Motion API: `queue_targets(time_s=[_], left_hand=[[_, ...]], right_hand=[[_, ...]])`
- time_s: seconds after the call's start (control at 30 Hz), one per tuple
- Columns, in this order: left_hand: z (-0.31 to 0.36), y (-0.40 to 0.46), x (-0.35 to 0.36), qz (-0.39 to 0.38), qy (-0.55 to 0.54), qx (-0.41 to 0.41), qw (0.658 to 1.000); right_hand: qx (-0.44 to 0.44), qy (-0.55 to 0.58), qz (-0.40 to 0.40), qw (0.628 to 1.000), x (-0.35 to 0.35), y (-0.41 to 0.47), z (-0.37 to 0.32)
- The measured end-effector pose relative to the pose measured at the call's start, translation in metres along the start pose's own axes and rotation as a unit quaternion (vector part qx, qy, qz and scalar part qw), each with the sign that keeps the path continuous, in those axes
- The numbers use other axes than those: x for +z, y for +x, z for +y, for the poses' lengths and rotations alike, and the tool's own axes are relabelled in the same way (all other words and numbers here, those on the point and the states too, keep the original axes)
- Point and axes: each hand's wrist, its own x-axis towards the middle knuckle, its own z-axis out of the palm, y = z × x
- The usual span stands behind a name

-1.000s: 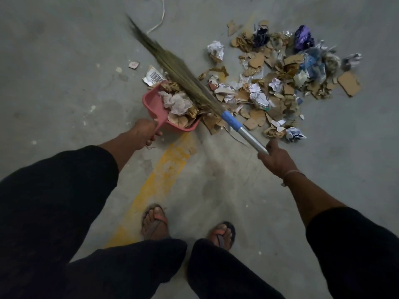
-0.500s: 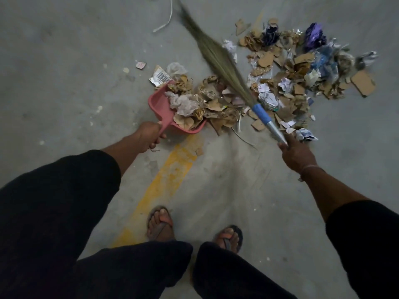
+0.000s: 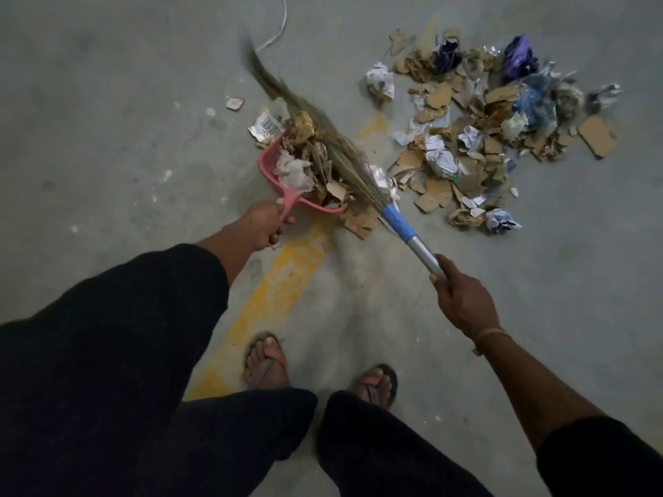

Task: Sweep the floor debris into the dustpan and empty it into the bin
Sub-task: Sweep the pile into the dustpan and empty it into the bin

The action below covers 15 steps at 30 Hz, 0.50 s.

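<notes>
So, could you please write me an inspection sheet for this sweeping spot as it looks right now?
Surface: grey concrete floor with pale specks and a worn yellow painted line.
Job's things: pink dustpan on the floor, heaped with paper and cardboard; grass broom lying across its load; bin: nothing seen.
Clutter: big debris pile of cardboard, crumpled paper and plastic to the right; barcode label and a small scrap beside the pan.
Grippers: left hand grips the dustpan handle; right hand grips the broom's metal shaft.
Cables: white cord at top.
Surroundings: person's sandalled feet, dark clothing.
</notes>
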Motion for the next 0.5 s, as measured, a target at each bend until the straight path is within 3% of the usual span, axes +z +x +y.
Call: queue_targets(time_s=[0.2, 0.5], left_hand=[[0.005, -0.042, -0.003, 0.009, -0.044, 0.014, 0.999], [0.044, -0.131, 0.003, -0.011, -0.041, 0.021, 0.999]], right_hand=[[0.012, 0.021, 0.074, 0.997, -0.033, -0.043, -0.01], [0.037, 0.023, 0.099, 0.994, -0.097, -0.117, -0.015]])
